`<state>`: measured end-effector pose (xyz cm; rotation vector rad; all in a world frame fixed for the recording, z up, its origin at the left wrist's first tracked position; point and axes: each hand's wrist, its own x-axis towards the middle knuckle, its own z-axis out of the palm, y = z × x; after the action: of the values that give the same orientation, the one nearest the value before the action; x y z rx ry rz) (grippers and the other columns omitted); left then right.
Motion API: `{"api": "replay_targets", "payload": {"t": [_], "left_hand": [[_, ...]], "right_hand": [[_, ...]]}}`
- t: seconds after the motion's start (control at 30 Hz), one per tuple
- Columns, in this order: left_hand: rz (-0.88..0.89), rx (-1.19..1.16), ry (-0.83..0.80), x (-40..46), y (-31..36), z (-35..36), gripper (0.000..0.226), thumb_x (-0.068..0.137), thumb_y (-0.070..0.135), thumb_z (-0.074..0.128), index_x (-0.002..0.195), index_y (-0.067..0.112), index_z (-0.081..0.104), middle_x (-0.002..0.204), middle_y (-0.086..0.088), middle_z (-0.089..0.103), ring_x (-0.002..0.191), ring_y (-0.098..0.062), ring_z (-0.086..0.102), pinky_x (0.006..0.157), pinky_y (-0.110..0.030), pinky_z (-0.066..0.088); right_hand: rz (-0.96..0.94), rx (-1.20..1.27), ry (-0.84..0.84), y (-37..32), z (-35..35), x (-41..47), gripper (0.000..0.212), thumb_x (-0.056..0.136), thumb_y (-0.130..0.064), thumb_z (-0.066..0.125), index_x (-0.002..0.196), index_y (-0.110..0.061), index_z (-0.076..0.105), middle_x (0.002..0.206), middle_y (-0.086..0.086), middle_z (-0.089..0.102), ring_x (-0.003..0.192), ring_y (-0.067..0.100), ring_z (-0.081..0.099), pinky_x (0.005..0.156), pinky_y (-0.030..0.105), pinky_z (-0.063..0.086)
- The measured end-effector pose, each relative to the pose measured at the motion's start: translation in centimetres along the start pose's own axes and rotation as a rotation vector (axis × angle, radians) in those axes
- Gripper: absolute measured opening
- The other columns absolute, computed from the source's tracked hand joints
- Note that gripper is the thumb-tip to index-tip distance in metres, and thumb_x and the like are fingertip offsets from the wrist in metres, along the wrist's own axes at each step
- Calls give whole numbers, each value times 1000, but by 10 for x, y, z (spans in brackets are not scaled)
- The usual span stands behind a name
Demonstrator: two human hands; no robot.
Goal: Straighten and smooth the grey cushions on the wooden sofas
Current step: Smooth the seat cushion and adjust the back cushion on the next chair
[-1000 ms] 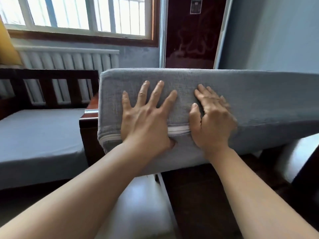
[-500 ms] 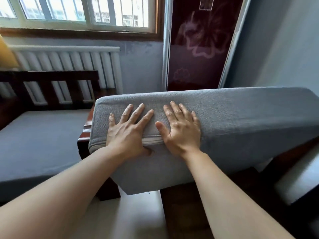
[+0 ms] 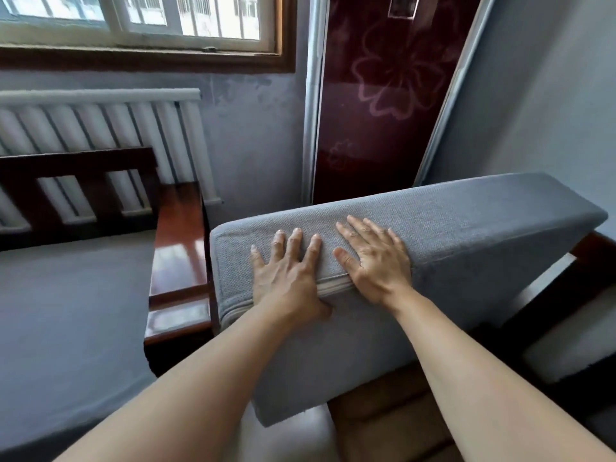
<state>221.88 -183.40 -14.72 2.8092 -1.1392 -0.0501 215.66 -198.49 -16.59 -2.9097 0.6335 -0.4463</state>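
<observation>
— Along the left side, what takes up the most room?
— A wooden sofa with a dark slatted back and a glossy reddish armrest; a grey seat cushion lies flat on it and fills the seat up to that armrest. Behind it a white radiator runs under the window, and a dark red panel with a flower pattern stands in the corner.

— And the cushion being handled?
— A long grey cushion stands on its long edge, tilted, its left end just beside the glossy armrest, its right end reaching a second dark wooden frame at the right edge. A pale zip strip runs along its near upper edge.

— The hands?
— Both lie flat on its upper face, side by side near the left end. The left hand is released, fingers straight and spread, thumb tucked under the near edge. The right hand is released too, fingers straight, pressing the fabric.
</observation>
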Motion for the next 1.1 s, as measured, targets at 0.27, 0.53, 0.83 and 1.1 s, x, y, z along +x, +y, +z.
{"api": "replay_targets", "payload": {"t": [0.27, 0.53, 0.83, 1.1], "left_hand": [[128, -18, -27, 38, -14, -8, 117, 72, 61, 67, 151, 21, -10, 159, -10, -11, 146, -25, -16, 116, -50, -4], [186, -3, -97, 54, -18, -15, 116, 75, 61, 62, 151, 16, -14, 158, -17, -12, 145, -31, -19, 118, -49, -4], [257, -19, -160, 53, -23, -18, 114, 77, 61, 57, 151, 14, -17, 157, -9, -24, 143, -27, -26, 116, -51, -8], [624, -14, -184, 85, -52, -16, 112, 62, 85, 3, 152, 21, -12, 157, 6, -23, 142, -10, -26, 115, -39, -14]], "right_hand": [[92, -2, -26, -4, 0, 34, 85, 72, -73, 1, 147, -42, 28, 158, -15, 19, 146, 9, 11, 117, 35, -1], [121, 14, -16, -3, 2, 48, 79, 76, -70, 9, 145, -40, 34, 156, -13, 25, 145, 11, 17, 116, 35, 0], [126, 29, 41, -5, 3, 41, 64, 87, -60, 27, 142, -32, 46, 151, -6, 38, 141, 16, 29, 116, 39, 10], [314, -40, -34, -16, -5, 38, 71, 84, -57, 9, 148, -36, 31, 158, -11, 22, 146, 15, 14, 115, 42, -3]]}}
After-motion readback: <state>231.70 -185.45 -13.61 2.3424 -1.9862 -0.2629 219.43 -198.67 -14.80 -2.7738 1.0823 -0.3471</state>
